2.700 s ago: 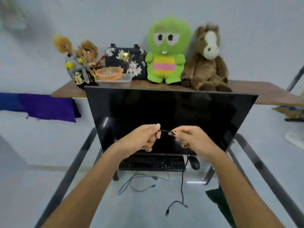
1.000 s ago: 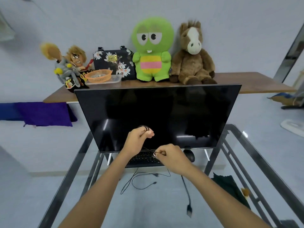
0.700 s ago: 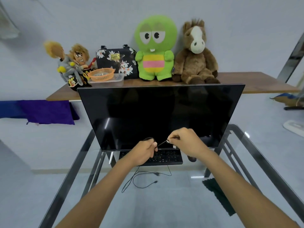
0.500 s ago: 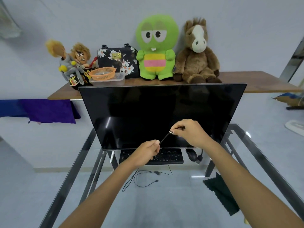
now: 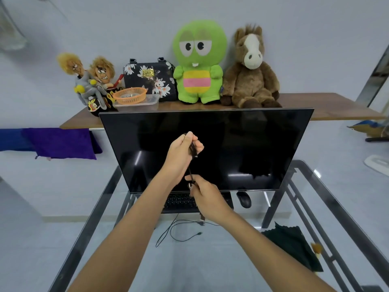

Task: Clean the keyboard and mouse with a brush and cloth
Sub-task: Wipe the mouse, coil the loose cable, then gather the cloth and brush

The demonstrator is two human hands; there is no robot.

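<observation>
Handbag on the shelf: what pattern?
The handbag is black with white flowers, seen in the head view.

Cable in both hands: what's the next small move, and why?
Probably one more wrap, then set the bundle down. The left hand pinches a coiled black cable in front of the monitor, and the right hand holds the short taut end below it. Keyboard and mouse sit untouched; the dark cloth waits at right.

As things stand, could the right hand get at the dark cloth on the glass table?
Probably yes, once freed: the dark cloth lies uncovered on the glass table beside the right arm, but the right hand and left hand are pinching a black cable.
</observation>
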